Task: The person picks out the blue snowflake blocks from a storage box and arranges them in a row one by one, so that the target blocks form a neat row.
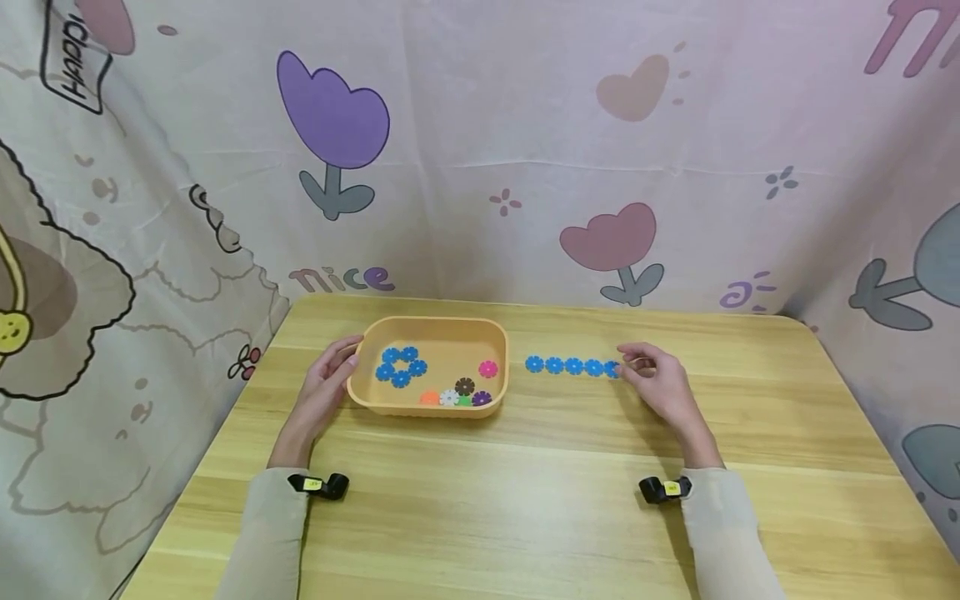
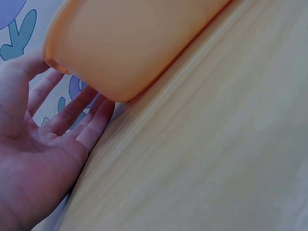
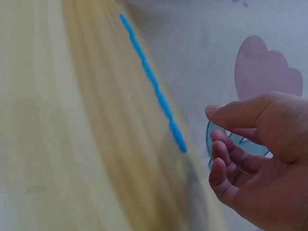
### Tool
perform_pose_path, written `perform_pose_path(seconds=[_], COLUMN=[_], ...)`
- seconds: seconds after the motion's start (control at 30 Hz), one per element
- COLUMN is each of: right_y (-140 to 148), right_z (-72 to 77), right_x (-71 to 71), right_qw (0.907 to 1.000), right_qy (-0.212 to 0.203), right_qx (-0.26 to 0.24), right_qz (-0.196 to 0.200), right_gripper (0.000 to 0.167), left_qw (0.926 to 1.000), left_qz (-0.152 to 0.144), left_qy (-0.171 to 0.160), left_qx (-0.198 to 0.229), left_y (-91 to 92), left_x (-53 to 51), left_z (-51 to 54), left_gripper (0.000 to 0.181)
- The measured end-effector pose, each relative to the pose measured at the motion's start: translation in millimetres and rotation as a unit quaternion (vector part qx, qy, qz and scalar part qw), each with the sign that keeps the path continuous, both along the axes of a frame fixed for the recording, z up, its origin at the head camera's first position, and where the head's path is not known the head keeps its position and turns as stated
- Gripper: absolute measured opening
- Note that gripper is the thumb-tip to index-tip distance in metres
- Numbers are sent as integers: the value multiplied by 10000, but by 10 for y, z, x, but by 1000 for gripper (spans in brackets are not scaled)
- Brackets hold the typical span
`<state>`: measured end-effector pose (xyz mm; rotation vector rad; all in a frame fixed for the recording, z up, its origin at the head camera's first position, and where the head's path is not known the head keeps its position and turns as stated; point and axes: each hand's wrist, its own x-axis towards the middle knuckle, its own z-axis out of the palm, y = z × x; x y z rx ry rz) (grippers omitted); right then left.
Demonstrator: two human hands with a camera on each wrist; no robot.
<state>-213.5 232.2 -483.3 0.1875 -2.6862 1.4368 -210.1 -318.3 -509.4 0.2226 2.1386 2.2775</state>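
Observation:
My left hand (image 1: 327, 382) rests against the left end of a shallow orange tray (image 1: 427, 409); in the left wrist view, the fingers (image 2: 72, 113) reach along its outer wall with the thumb near the rim. On the table, right of the tray, lies a straight row of joined blue snowflake discs (image 1: 573, 366). My right hand (image 1: 660, 382) is at the row's right end, its fingers loosely bent. In the right wrist view, a gap shows between that hand (image 3: 269, 154) and the blue row (image 3: 155, 84), and nothing is held.
Inside the tray lie a ring of blue discs (image 1: 401, 379) and loose pink (image 1: 488, 369), brown (image 1: 464, 386), white (image 1: 449, 397), orange (image 1: 430, 398), green (image 1: 464, 401) and purple (image 1: 482, 399) discs. A printed curtain (image 1: 465, 108) hangs behind the wooden table (image 1: 480, 508).

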Motion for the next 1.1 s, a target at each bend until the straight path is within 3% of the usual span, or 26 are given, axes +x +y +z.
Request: perform_pose_path(seconds=[0.5,0.87,1.1], right_y=[-415,-879,-1230], right_z=[339,465,537], right_x=[155,263,234], right_qw=[9971,9892,9846], right_qy=[355,862,965], right_qx=[-496,-707,-782], right_qz=[449,954,1228], right_gripper=[30,34,36], left_qw=[10000,10000,10000], left_qz=[28,12,7], left_qy=[31,57,52], left_qx=[-1,-46,-28], left_y=[-10,-14,-7], left_x=[7,-4,-12], left_z=[-18,-22,-14], left_gripper=[49,49,49])
